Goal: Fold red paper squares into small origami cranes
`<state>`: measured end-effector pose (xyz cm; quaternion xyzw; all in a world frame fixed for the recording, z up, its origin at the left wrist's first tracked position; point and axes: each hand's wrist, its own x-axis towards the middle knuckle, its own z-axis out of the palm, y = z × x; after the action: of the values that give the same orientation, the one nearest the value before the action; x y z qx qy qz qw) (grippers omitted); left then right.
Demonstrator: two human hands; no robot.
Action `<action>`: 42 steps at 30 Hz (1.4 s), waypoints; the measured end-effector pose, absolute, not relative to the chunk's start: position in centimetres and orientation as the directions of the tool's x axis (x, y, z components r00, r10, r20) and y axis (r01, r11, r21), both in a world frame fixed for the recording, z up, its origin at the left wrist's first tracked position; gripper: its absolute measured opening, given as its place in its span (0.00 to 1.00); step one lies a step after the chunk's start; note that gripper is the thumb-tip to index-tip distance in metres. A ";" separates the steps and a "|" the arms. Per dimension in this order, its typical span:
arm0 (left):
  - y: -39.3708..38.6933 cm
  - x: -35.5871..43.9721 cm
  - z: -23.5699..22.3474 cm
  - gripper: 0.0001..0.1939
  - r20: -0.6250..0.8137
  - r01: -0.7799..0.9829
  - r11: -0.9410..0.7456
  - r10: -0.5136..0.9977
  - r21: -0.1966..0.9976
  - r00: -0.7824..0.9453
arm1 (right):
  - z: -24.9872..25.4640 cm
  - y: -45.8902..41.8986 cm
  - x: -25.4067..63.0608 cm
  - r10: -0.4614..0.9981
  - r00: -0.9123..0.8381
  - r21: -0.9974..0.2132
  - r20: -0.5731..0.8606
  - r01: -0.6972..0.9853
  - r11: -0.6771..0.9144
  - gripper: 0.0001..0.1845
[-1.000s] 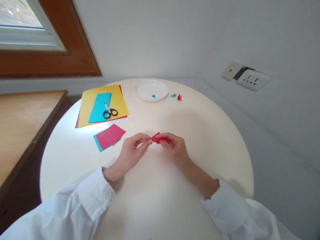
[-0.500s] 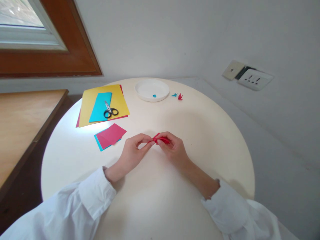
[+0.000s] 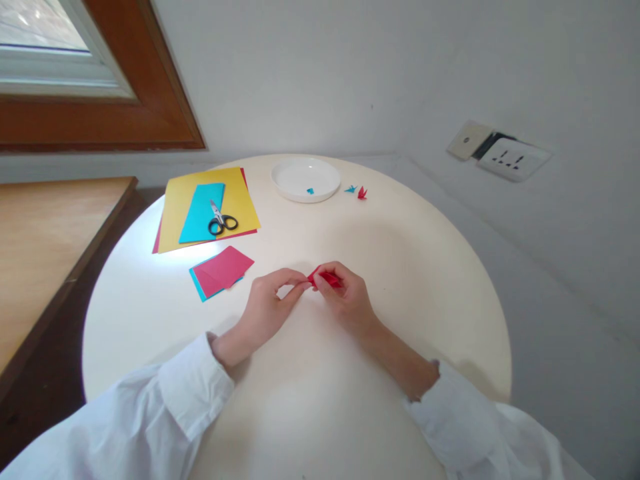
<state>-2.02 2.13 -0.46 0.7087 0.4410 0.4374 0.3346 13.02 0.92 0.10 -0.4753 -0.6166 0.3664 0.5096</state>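
Observation:
A small folded red paper [image 3: 331,278] is held between both hands above the middle of the table. My left hand [image 3: 273,300] pinches its left tip between thumb and forefinger. Around its right part, the thumb and fingers of my right hand [image 3: 349,293] are closed, hiding some of the folds. To the left of my left hand lie pink and blue paper pieces [image 3: 224,270], overlapping each other. Beyond the hands, a tiny blue paper crane [image 3: 351,189] and a red paper crane [image 3: 362,193] sit side by side on the table.
A white round plate [image 3: 305,180] with a small blue paper bit [image 3: 310,191] stands at the table's far edge. Scissors [image 3: 220,221] rest on blue paper [image 3: 200,213] over yellow sheets [image 3: 175,200]. A wall socket [image 3: 513,159] is at the right.
My fingers have shifted slightly on the red paper; its upper flap, which stuck out between the hands, now shows less. Both hands keep their hold, and the other things lie as before.

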 end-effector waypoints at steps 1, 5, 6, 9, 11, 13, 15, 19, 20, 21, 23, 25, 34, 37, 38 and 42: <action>2.1 -2.0 -0.5 0.06 0.320 0.325 -0.382 0.919 0.865 0.228 | 0.1 0.9 13.0 0.958 -0.025 -0.934 0.286 0.217 0.285 0.07; 2.1 -1.9 -0.3 0.06 0.267 0.257 -0.316 0.940 0.913 0.211 | 0.1 0.9 13.1 0.950 0.008 -0.924 0.314 0.233 0.303 0.06; 2.1 -1.9 -0.2 0.06 0.244 0.237 -0.290 0.948 0.927 0.205 | 0.1 0.8 13.1 0.948 0.016 -0.923 0.318 0.234 0.306 0.06; 2.2 -1.7 0.1 0.06 0.174 0.178 -0.209 0.966 0.962 0.190 | 0.0 0.8 13.1 0.943 0.029 -0.918 0.331 0.240 0.314 0.06; 2.2 -1.6 0.4 0.06 0.133 0.151 -0.161 0.975 0.975 0.181 | 0.0 0.8 13.1 0.940 0.035 -0.915 0.340 0.245 0.322 0.05; 2.1 -1.6 0.6 0.06 0.095 0.140 -0.119 0.982 0.983 0.166 | 0.0 0.7 13.1 0.935 0.042 -0.909 0.352 0.252 0.331 0.05; 2.1 -1.5 0.7 0.07 0.070 0.130 -0.091 0.985 0.987 0.154 | 0.1 0.7 13.1 0.930 0.053 -0.903 0.365 0.264 0.339 0.05; 2.2 -1.5 0.9 0.07 0.045 0.104 -0.059 0.990 0.993 0.132 | 0.1 0.8 13.2 0.923 0.078 -0.896 0.376 0.284 0.341 0.05; 2.2 -1.5 1.0 0.07 0.034 0.097 -0.046 0.992 0.994 0.126 | 0.1 0.8 13.3 0.922 0.084 -0.896 0.377 0.287 0.340 0.05; 2.2 -1.5 1.1 0.07 0.021 0.087 -0.031 0.993 0.996 0.120 | 0.1 0.8 13.4 0.922 0.091 -0.896 0.377 0.289 0.338 0.05; 2.2 -1.4 1.1 0.08 -0.006 0.040 0.001 0.993 0.999 0.119 | 0.1 0.8 13.4 0.920 0.097 -0.895 0.379 0.291 0.338 0.05; 2.1 -1.4 1.1 0.09 -0.028 -0.036 0.034 0.988 0.999 0.153 | 0.1 0.8 13.5 0.920 0.092 -0.896 0.380 0.286 0.341 0.05; 1.9 -1.3 0.6 0.10 -0.007 -0.084 0.029 0.970 0.996 0.242 | 0.0 0.6 13.4 0.908 0.036 -0.872 0.418 0.297 0.389 0.04; 1.9 -1.4 0.8 0.08 -0.001 -0.051 0.013 0.975 0.999 0.222 | 0.0 0.5 13.4 0.909 0.020 -0.872 0.417 0.290 0.394 0.04; 1.9 -1.4 0.8 0.08 0.000 -0.040 0.009 0.977 0.999 0.213 | 0.0 0.5 13.4 0.909 0.016 -0.873 0.417 0.286 0.395 0.04; 1.9 -1.4 1.0 0.07 0.001 -0.021 0.002 0.984 1.000 0.180 | -0.1 0.4 13.2 0.909 0.017 -0.872 0.417 0.288 0.395 0.04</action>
<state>-1.39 1.89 1.02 0.5377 0.4477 0.4579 0.5484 13.16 0.40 -0.05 -0.4682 -0.6388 0.2884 0.5380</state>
